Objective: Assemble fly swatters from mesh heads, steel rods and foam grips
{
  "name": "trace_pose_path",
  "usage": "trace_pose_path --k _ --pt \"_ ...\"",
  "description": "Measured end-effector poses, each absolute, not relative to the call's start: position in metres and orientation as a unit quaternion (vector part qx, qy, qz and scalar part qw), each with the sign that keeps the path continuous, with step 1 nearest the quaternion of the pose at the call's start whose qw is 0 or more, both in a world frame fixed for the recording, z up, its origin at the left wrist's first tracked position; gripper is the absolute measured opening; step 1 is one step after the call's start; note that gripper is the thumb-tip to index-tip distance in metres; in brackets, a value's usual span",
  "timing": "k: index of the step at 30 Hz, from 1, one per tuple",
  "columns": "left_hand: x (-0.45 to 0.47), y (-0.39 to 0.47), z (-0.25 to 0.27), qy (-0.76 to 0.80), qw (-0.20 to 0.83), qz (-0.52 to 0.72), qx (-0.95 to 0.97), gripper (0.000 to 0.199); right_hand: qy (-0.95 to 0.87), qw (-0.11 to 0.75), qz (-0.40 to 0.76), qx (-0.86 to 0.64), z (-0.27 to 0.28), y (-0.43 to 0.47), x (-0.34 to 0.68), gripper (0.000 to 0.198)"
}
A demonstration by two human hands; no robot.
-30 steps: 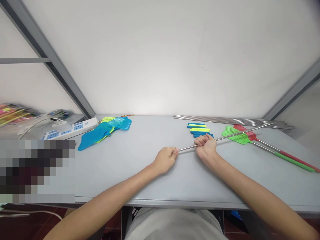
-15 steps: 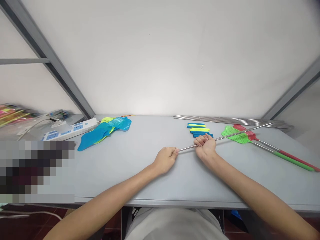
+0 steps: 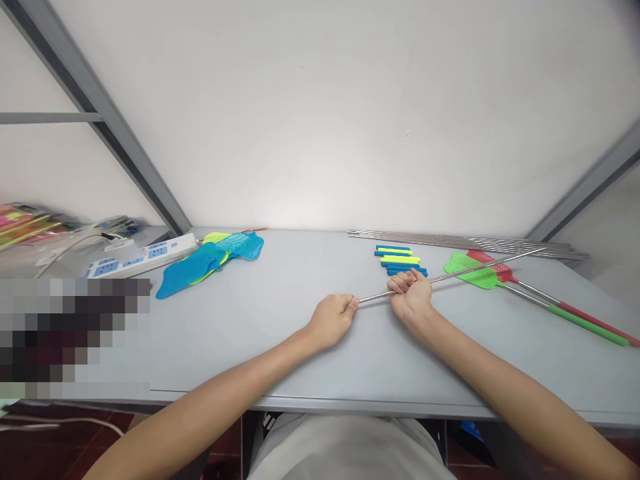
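A thin metal rod (image 3: 480,265) runs slantwise from my left hand up to the right, over the green fly swatter head. My left hand (image 3: 334,320) is closed on its near end, thumb and fingers pinched around it. Farther along, my right hand (image 3: 411,293) wraps the same rod, palm turned up and fingers curled. Just beyond the right hand lie several blue and yellow handle sleeves (image 3: 400,259) in a row. To the right rest a green fly swatter (image 3: 473,272) and a red fly swatter (image 3: 505,270), partly overlapping.
Several metal rods (image 3: 465,243) lie along the wall at the back right. Blue and yellow swatter heads (image 3: 200,263) are piled at the left, near a white power strip (image 3: 145,259). Plastic-wrapped items (image 3: 30,230) sit farther left. The grey table (image 3: 300,373) ends in front of my body.
Both hands keep their hold on the rod with hardly any movement. The view has shifted very slightly.
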State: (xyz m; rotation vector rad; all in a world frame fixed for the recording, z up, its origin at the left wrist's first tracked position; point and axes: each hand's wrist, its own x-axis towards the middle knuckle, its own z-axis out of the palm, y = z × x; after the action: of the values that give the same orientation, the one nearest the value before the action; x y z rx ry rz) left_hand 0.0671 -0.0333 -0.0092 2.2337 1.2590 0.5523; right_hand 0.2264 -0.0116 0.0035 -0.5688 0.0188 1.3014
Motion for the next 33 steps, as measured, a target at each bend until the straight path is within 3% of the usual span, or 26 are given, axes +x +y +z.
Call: trace_pose_path --k 33 --pt "0.0696 -0.0372 -0.0066 0.469 0.250 0.198 0.824 0.037 -0.004 0.752 0.606 -0.261 0.0040 -0.0164 0.2210 0.026"
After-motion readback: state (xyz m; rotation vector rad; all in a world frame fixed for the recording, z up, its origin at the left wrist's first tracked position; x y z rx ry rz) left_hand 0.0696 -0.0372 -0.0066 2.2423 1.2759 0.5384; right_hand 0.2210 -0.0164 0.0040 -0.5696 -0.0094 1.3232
